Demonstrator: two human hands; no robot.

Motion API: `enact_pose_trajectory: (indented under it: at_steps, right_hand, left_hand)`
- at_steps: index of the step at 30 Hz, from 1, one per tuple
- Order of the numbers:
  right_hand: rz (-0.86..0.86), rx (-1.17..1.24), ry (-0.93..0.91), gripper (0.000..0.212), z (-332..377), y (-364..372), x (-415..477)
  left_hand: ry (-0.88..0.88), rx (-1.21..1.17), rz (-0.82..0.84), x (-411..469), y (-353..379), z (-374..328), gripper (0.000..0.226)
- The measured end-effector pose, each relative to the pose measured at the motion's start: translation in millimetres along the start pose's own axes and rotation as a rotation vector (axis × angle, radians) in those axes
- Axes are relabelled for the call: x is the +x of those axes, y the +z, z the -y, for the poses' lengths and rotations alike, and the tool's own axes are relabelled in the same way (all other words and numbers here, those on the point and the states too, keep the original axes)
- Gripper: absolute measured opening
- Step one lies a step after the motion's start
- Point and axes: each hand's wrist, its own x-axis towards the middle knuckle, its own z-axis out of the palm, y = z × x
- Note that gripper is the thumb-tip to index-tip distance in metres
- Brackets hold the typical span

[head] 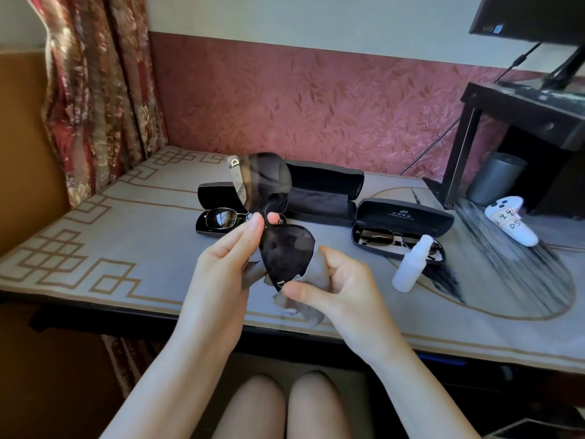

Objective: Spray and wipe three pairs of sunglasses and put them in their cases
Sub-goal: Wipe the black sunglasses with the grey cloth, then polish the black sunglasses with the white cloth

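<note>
Holding dark sunglasses just in front of the empty open case: left hand pinches the bridge, right hand pinches grey cloth against the lower lens. Spray bottle front-right of that case.

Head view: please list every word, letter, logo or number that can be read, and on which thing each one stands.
"DS": handwritten label on the white controller.
"D": metal letter on the temple of the large sunglasses.
Second label on the controller: handwriting, not legible.
Lid of the right open case: logo and printed line, too small to read.
Sticker on the monitor: too small to read.
</note>
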Motion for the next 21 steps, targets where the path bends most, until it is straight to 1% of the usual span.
enact_pose_trajectory:
  at_steps: [9, 12, 14, 16, 18, 19, 21]
  right_hand:
    - [0.0, -0.146, -0.064, 0.028, -3.2, -8.0, 2.4]
    - [0.017, -0.159, -0.061, 0.021, 0.5, -11.5, 1.7]
    - [-0.007, -0.173, -0.052, 0.015, 2.3, -19.4, 1.3]
    - [-0.069, -0.235, -0.05, 0.008, 2.8, -30.3, 2.5]
    - [-0.115, -0.359, -0.006, 0.026, 0.9, -42.6, 5.1]
    - [-0.136, -0.459, 0.034, 0.029, -0.4, -48.0, 7.0]
    - [-0.181, -0.737, 0.15, 0.025, -2.8, -55.1, 8.5]
  left_hand:
    - [-0.015, -0.019, -0.031, -0.2, 1.8, 0.5, 0.026]
    - [0.014, 0.044, -0.042, 0.6, 0.2, -1.2, 0.028]
    - [0.046, 0.098, -0.057, 2.2, -1.1, -2.5, 0.034]
    - [0.065, 0.108, -0.094, 3.5, -2.1, -5.0, 0.029]
    - [0.082, 0.113, -0.109, 4.3, -1.6, -9.0, 0.024]
    - [0.087, 0.127, -0.107, 5.1, -1.5, -10.7, 0.024]
    - [0.092, 0.162, -0.097, 6.2, -2.1, -14.2, 0.025]
